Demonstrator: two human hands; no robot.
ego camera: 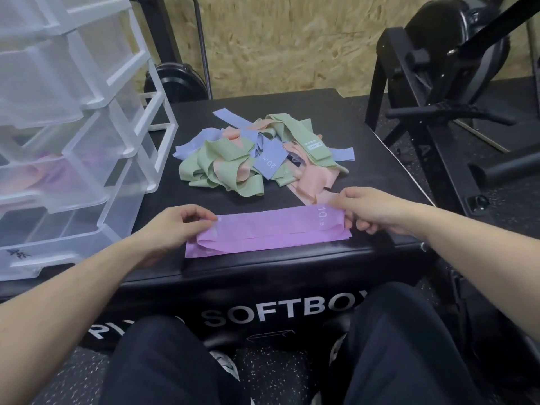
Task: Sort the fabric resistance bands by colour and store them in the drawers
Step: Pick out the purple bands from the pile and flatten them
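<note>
Knees in dark trousers (163,363) sit closest to the lens, pressed up against the black padded box that serves as the surface (292,97). On its near edge lies a purple band (263,232), stretched flat, and both hands hold it. The left hand (175,226) has its grip narrow, thumb and forefinger pinching the band's left end; the right hand (371,211) pinches the right end the same way, next to the printed "10 LB" mark, with the lower fingers curled under the edge.

Beyond the purple band, toward the middle of the surface, sits a tangled pile of bands (257,153) in green, peach and blue, still unsorted. Left of the purple band stands a clear plastic drawer unit (87,141) with several drawers pulled out; one of them seems to hold something purple and pink already, though the plastic blurs it.

The step in hand looks like smoothing or folding this band before storing it. To do it well, keep both pinches level so the edges line up, bring one end over to meet the other without twisting the loop, then press the fold flat. After that it should go into the drawer showing purple, checked first, since the contents are hard to read from here.
</note>
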